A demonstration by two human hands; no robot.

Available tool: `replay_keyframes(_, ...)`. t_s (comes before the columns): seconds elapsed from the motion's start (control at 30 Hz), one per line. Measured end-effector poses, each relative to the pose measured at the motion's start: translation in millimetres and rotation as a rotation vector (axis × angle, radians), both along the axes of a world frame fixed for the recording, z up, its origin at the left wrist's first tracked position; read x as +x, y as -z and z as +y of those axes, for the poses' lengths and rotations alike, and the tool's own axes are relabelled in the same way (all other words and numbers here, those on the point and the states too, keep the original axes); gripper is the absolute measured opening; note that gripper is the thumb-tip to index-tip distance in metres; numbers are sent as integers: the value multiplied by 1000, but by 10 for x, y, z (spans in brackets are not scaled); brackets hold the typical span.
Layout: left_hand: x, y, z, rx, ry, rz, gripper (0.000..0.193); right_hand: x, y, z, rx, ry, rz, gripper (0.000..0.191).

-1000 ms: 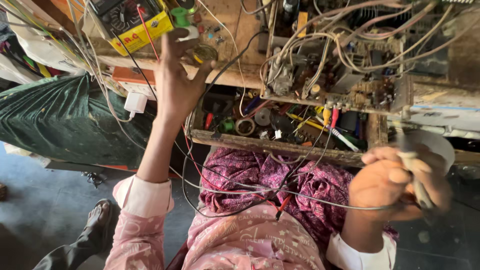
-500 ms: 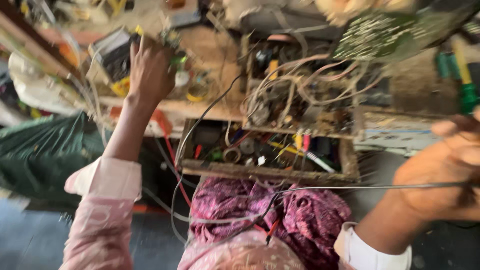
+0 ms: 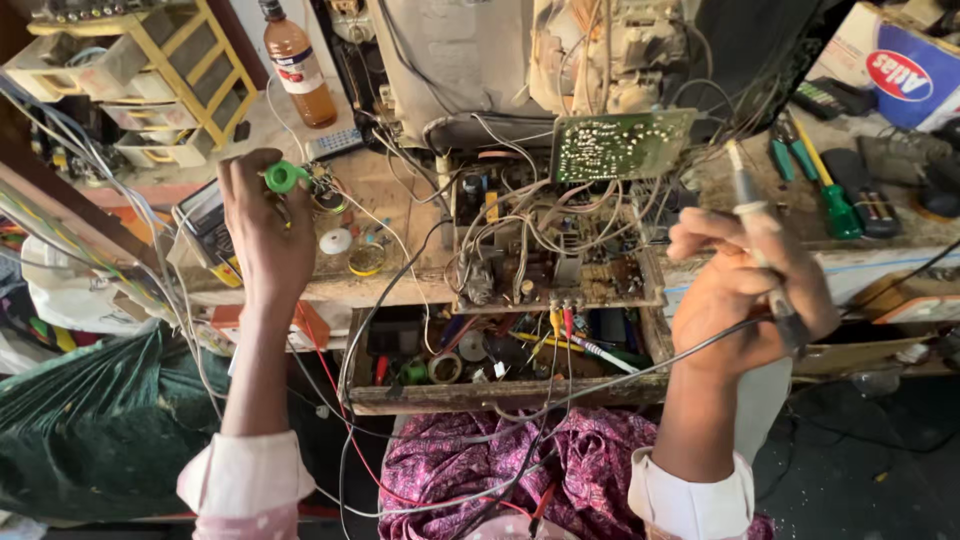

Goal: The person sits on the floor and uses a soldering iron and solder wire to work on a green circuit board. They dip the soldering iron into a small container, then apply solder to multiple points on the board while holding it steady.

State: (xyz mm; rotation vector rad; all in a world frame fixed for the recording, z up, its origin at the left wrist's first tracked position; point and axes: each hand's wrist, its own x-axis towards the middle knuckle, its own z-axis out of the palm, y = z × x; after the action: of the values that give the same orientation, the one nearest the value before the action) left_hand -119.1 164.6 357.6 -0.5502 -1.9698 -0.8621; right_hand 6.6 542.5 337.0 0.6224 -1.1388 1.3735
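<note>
Head view: left hand (image 3: 262, 228) clamps one green spool (image 3: 284, 177), right hand (image 3: 745, 295) grips one soldering iron (image 3: 752, 222) — one amber bottle (image 3: 301, 68), red-labelled, stands behind.

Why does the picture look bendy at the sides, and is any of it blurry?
Head view: a wide lens curves the yellow drawer rack at the edge; bright, even daylight; sharp, not blurry, on the left hand, the right hand and the green circuit board.
</note>
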Motion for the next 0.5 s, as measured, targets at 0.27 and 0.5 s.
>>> replay_keyframes(0.27, 1123, 3, 1263, 426, 949, -456, 20, 99, -153, -284, 443, 130, 9, 33)
replay_keyframes(0.5, 1381, -142, 1814, 544, 1140, -627, 24, 262, -225, -367, 441, 222, -89, 22)
